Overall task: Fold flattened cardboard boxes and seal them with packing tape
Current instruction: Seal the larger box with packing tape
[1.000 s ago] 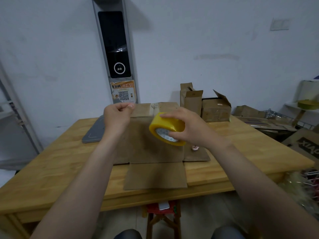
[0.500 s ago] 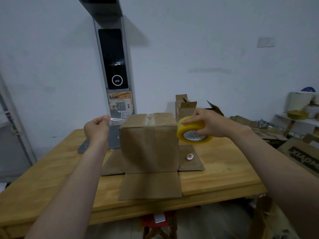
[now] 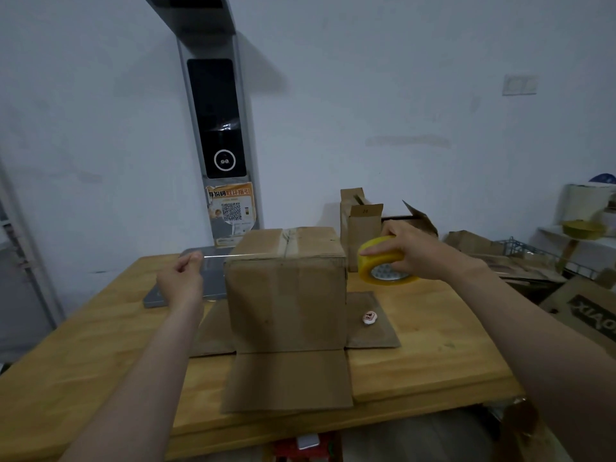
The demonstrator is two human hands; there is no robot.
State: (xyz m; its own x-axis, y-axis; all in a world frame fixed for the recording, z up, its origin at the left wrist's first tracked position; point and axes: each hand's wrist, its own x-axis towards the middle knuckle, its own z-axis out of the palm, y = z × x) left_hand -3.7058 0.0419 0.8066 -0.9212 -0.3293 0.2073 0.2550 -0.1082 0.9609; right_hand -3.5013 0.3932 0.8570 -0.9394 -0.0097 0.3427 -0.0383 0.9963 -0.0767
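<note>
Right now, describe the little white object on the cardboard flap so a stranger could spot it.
On the wooden table stands a cardboard box. The flap lying flat to the box's right carries the small white object. It is the only pale, rounded thing there, with reddish marks on top, far smaller than the yellow tape roll beyond it.

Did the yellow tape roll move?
Yes. The tape roll went right: it was in front of the cardboard box, now it sits past its right edge.
</note>
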